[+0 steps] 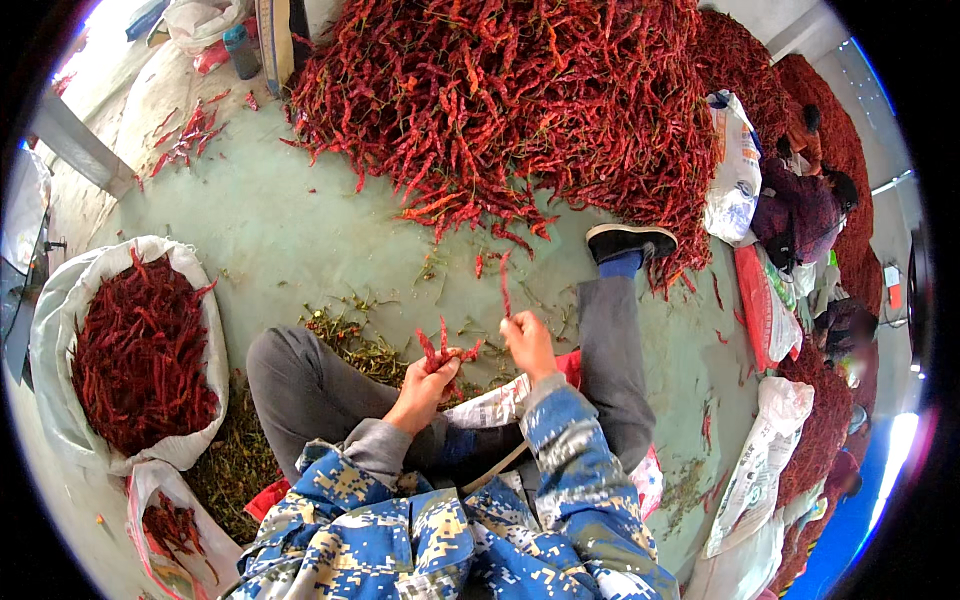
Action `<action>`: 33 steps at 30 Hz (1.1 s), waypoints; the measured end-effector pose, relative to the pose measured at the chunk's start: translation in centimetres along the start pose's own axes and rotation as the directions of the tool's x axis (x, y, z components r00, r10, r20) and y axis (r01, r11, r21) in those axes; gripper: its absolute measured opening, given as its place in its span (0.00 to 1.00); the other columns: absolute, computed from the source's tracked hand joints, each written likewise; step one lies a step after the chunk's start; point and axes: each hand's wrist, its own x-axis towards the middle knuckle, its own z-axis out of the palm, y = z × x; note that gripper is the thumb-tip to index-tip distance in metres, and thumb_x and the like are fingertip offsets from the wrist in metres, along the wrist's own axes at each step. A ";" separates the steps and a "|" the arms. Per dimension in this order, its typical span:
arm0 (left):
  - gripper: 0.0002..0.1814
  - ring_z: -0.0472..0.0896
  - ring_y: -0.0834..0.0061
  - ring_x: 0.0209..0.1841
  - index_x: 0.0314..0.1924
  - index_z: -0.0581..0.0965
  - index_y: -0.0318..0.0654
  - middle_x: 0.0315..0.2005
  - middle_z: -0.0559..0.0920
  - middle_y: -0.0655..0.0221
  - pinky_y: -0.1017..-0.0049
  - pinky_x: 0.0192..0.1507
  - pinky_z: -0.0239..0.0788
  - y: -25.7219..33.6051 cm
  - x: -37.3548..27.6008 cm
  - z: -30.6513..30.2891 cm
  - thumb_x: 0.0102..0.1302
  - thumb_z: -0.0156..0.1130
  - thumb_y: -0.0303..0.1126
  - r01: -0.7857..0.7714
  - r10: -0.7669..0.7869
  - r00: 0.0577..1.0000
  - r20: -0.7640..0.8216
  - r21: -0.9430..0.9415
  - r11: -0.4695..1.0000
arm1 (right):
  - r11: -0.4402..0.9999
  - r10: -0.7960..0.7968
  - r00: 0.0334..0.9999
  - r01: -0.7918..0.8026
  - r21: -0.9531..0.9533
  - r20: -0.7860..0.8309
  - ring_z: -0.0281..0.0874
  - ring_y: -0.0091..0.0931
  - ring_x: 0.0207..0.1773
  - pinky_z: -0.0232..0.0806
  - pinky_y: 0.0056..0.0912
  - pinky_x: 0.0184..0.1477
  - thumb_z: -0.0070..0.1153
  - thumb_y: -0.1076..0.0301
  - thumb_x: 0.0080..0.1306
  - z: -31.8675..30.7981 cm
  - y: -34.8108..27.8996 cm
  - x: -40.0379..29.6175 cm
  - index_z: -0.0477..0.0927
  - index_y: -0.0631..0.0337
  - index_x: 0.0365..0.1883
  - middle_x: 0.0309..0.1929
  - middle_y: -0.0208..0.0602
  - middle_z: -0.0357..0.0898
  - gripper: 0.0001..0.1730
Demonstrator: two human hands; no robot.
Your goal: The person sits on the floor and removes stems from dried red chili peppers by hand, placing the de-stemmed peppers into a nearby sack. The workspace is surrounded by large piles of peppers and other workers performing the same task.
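Observation:
Over my lap, my left hand [429, 386] is closed around a small bunch of dried red chili peppers [442, 346], their tips sticking up past the fingers. My right hand [528, 343], a little to the right and higher in view, pinches the lower end of a single long red chili [505, 283] that points upward. A large heap of dried red chilies [510, 97] lies on the greenish floor in front of me. Between my left knee and the hands lie cut-off green stems [360, 341]. Beside me at the left stands an open white woven sack [214, 330] filled with red chilies.
A smaller sack [139, 517] with darker chilies stands at lower left, beside more stem debris [232, 450]. My outstretched leg [609, 337] reaches towards the heap. White sacks [731, 172] and several people, one in a dark patterned top [795, 210], are at the right. A post [274, 45] stands upper left.

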 end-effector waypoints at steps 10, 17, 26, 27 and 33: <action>0.06 0.73 0.89 0.32 0.36 0.79 0.37 0.28 0.78 0.81 0.81 0.35 0.67 -1.8 -0.4 0.0 0.66 0.68 0.30 -0.383 0.280 0.892 0.356 0.264 0.885 | 0.990 -0.120 0.979 0.130 -0.050 0.163 0.81 0.26 0.38 0.72 0.32 0.43 0.61 0.72 0.64 0.7 -2.9 -10.0 0.75 0.64 0.45 0.33 0.39 0.82 0.13; 0.05 0.72 0.85 0.29 0.31 0.77 0.38 0.27 0.75 0.79 0.80 0.33 0.64 1.6 -1.2 0.4 0.67 0.62 0.24 -0.278 0.250 0.956 0.152 0.210 0.937 | 0.914 -0.404 0.873 0.375 -0.153 -0.273 0.81 0.36 0.31 0.71 0.39 0.36 0.57 0.65 0.67 2.0 0.9 3.8 0.76 0.62 0.38 0.28 0.45 0.81 0.09; 0.03 0.71 0.87 0.26 0.39 0.78 0.41 0.27 0.75 0.80 0.82 0.27 0.61 1.2 0.3 0.5 0.68 0.63 0.30 -0.060 0.060 0.998 0.000 -0.001 0.998 | 0.737 -0.243 0.968 0.142 -0.661 -0.062 0.83 0.43 0.35 0.73 0.46 0.36 0.60 0.56 0.65 4.8 -2.5 14.3 0.80 0.60 0.35 0.32 0.47 0.83 0.15; 0.04 0.71 0.87 0.26 0.40 0.78 0.41 0.27 0.75 0.80 0.82 0.27 0.61 1.4 0.3 0.6 0.68 0.64 0.30 -0.053 0.053 0.999 -0.006 0.001 0.999 | 0.817 -0.211 0.977 0.165 -0.552 -0.020 0.83 0.40 0.34 0.73 0.44 0.36 0.61 0.56 0.65 4.1 -1.3 14.3 0.80 0.61 0.35 0.32 0.46 0.83 0.15; 0.14 0.71 0.88 0.28 0.53 0.81 0.37 0.32 0.80 0.80 0.83 0.31 0.64 1.5 -0.2 0.5 0.68 0.65 0.31 -0.058 0.057 0.998 0.017 0.013 0.998 | 0.890 -0.054 0.936 -0.113 0.443 0.348 0.74 0.15 0.30 0.68 0.21 0.32 0.61 0.65 0.68 0.4 -4.0 1.1 0.78 0.60 0.40 0.34 0.25 0.79 0.09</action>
